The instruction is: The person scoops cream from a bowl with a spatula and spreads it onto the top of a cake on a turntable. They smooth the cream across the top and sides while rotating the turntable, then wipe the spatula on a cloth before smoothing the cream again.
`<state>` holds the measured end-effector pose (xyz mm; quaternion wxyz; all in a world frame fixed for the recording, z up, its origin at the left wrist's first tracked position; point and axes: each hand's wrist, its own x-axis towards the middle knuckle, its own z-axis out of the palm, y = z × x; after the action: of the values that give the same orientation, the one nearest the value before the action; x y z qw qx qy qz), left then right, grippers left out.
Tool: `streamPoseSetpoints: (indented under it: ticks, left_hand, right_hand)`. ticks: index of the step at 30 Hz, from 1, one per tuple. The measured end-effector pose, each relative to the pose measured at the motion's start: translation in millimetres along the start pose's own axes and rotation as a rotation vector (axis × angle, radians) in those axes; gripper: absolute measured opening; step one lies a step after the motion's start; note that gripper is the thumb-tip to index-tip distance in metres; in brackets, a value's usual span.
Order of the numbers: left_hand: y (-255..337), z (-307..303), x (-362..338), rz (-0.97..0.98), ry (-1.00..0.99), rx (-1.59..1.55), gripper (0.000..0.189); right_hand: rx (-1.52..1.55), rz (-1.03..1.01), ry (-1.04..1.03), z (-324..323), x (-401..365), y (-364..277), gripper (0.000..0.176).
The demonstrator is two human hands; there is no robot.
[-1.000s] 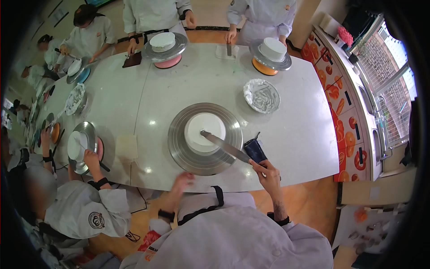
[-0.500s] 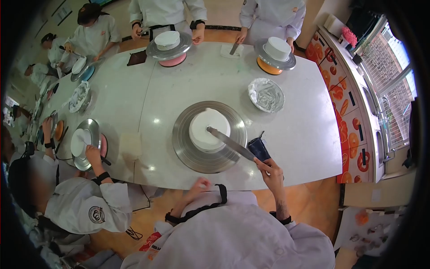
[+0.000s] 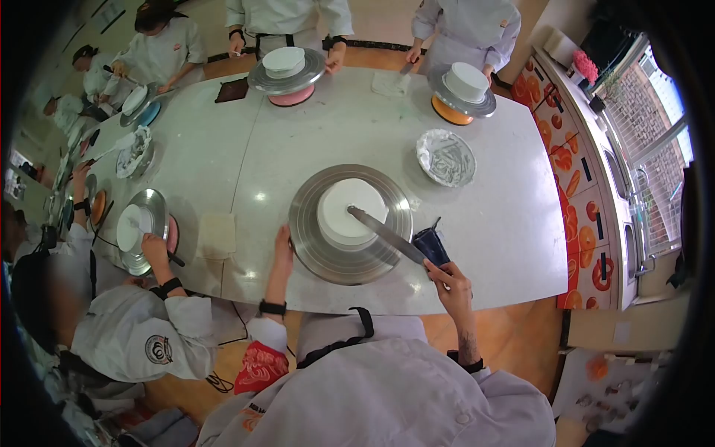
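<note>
A round cake coated in white cream [image 3: 339,201] sits on a metal cake turntable [image 3: 309,253] in front of me. My right hand [image 3: 451,289] is closed around the handle end of a palette knife [image 3: 391,237]. The long blade slants up to the left, its tip over the middle of the cake's top. At the turntable's left rim is my left hand [image 3: 283,252], fingers stretched upward beside or against the edge; exact contact is hard to see. A dark blue item [image 3: 430,246], perhaps a pouch or folded cloth, lies just beyond the knife's handle end.
A bowl smeared with white cream [image 3: 445,158] stands behind the turntable, to the right. A pale cloth [image 3: 217,236] lies to the left on the white table [image 3: 506,223]. Co-workers handle cakes on turntables across the table and at my left [image 3: 154,253].
My left hand has moved from near my body at the table's front edge up to the turntable's left rim. The palette knife stays nearly in place over the cake. My view has shifted slightly.
</note>
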<state>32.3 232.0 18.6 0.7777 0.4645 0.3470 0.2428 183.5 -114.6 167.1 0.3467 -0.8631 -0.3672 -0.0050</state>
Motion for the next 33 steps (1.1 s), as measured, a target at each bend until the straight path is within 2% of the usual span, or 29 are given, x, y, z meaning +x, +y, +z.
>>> streamPoseSetpoints:
  ticks: [1,3,5,6,8,10,11,16,18,21,22,23,24,26,27,28,30,31,33]
  left_hand:
    - [-24.3,5.9,-24.8,0.083,0.039,-0.053,0.048]
    - [-36.6,20.1,-100.7,-0.165,-0.038,0.017,0.038]
    - [32.1,60.2,-153.9,-0.148,-0.829,1.096,0.029]
    - [12.3,46.8,-153.0,-0.160,-0.828,1.091,0.029]
    - [-50.5,2.3,-121.1,-0.392,-0.478,0.218,0.026]
    - [-55.6,-29.9,-76.1,-0.320,-0.093,0.070,0.024]
    - [-31.3,-25.5,-63.5,-0.198,-0.010,0.070,0.026]
    - [36.8,-7.4,22.2,-0.090,-0.076,0.069,0.041]
    - [46.7,2.9,45.3,-0.030,-0.121,0.241,0.047]
    - [45.0,9.2,63.2,-0.057,-0.132,0.227,0.051]
    - [29.7,4.9,66.4,-0.061,-0.133,0.228,0.051]
    - [7.7,-2.5,64.8,-0.053,-0.120,0.090,0.055]
    - [-8.4,-10.4,55.0,-0.045,-0.103,-0.045,0.059]
    - [-21.5,10.8,-28.2,0.055,-0.044,-0.145,0.056]
    - [-39.3,12.4,-67.4,-0.009,-0.067,-0.123,0.047]
    - [-40.9,20.3,-107.8,-0.129,-0.161,0.080,0.035]
    - [-76.2,18.7,-140.2,-0.099,-0.979,0.702,0.034]
    - [-68.4,25.9,-135.7,-0.091,-0.983,0.698,0.034]
    - [-40.6,35.8,-130.9,-0.470,-0.683,0.325,0.029]
  right_hand:
    - [-0.002,0.006,0.001,-0.9,-2.9,0.6,0.034]
    - [-0.032,-0.020,0.003,-0.8,-1.2,3.5,0.035]
    - [-0.006,0.004,0.005,-0.1,1.4,-1.5,0.036]
    - [0.013,0.017,0.001,-1.4,0.8,-3.0,0.036]
    - [-0.001,-0.002,0.002,-1.6,5.0,0.1,0.036]
    - [-0.010,-0.006,-0.005,-0.8,0.6,-0.2,0.037]
    - [0.001,-0.013,-0.001,-0.9,1.5,-0.1,0.036]
    - [0.001,-0.002,0.000,-0.8,-0.4,3.1,0.036]
    - [-0.008,-0.001,0.016,-0.2,-1.3,4.6,0.036]
    - [-0.023,-0.015,0.016,-3.1,1.6,3.1,0.036]
    - [-0.024,-0.011,0.015,-5.2,3.7,2.0,0.036]
    - [-0.039,0.011,-0.026,-7.1,6.2,0.2,0.039]
    - [-0.051,0.032,-0.069,-6.4,6.7,-0.7,0.043]
    - [-0.021,0.001,-0.052,-4.2,2.8,3.1,0.039]
    - [0.006,-0.034,-0.011,-0.7,6.7,4.6,0.036]
    - [0.009,-0.026,-0.001,2.1,9.2,2.1,0.036]
    - [-0.012,-0.002,-0.009,-3.2,5.2,-2.5,0.036]
    - [-0.019,-0.005,-0.005,-4.2,7.4,-1.7,0.036]
    - [-0.014,-0.006,-0.010,-4.9,4.0,-2.0,0.036]
